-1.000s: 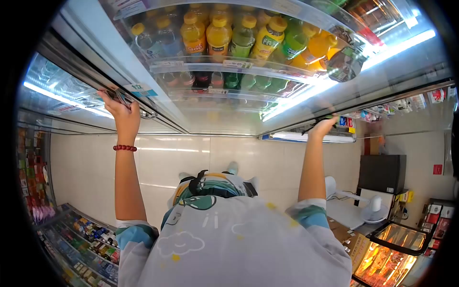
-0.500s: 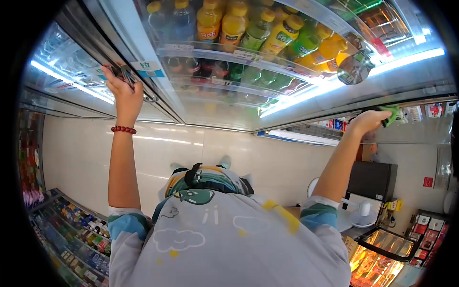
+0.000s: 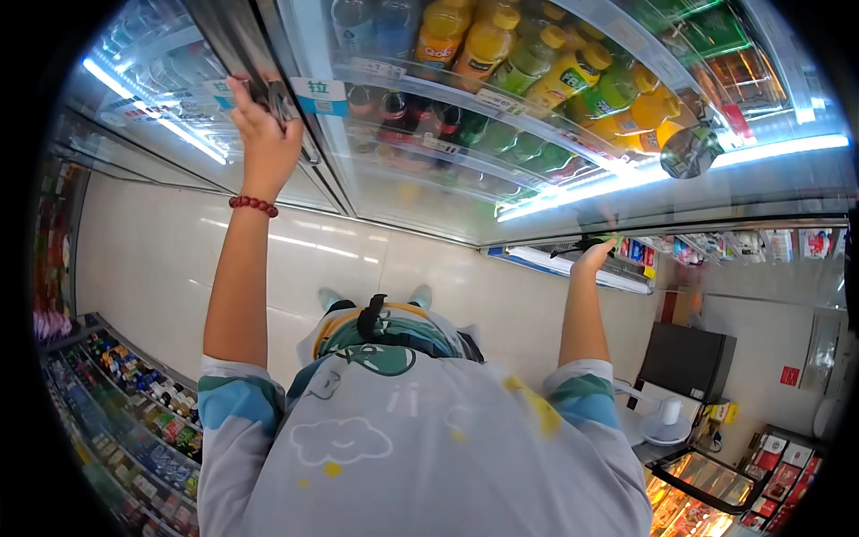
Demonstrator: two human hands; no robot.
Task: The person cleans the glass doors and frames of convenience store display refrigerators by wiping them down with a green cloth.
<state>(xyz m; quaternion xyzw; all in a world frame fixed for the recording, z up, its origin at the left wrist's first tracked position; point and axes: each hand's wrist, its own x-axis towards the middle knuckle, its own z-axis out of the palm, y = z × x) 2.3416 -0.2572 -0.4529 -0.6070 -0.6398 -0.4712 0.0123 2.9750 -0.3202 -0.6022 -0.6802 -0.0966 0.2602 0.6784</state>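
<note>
My left hand (image 3: pixel 268 139) is closed around the metal handle (image 3: pixel 280 100) at the edge of a glass cooler door, beside a blue-and-white pull sticker (image 3: pixel 319 96). A red bead bracelet circles that wrist. Over on the right, my right hand (image 3: pixel 591 258) is at the lower part of another glass door (image 3: pixel 537 201). Under its fingers is a cloth (image 3: pixel 586 243), dark with a bit of green, mostly hidden by the hand. Behind the glass stand rows of drink bottles (image 3: pixel 488 49), yellow, orange and green.
A lit light strip (image 3: pixel 671 183) runs along the cooler door. Shelves of packaged goods (image 3: pixel 134 403) stand at lower left. At right are a black box-shaped appliance (image 3: pixel 687 361), a white round-based device (image 3: pixel 667 422) and a lit glass food case (image 3: pixel 702 483). Tiled floor (image 3: pixel 161 242) lies below.
My right hand has swept left along the glass door with the cloth, coming closer to the middle. My left hand keeps its hold on the handle. The whole view has shifted slightly.
</note>
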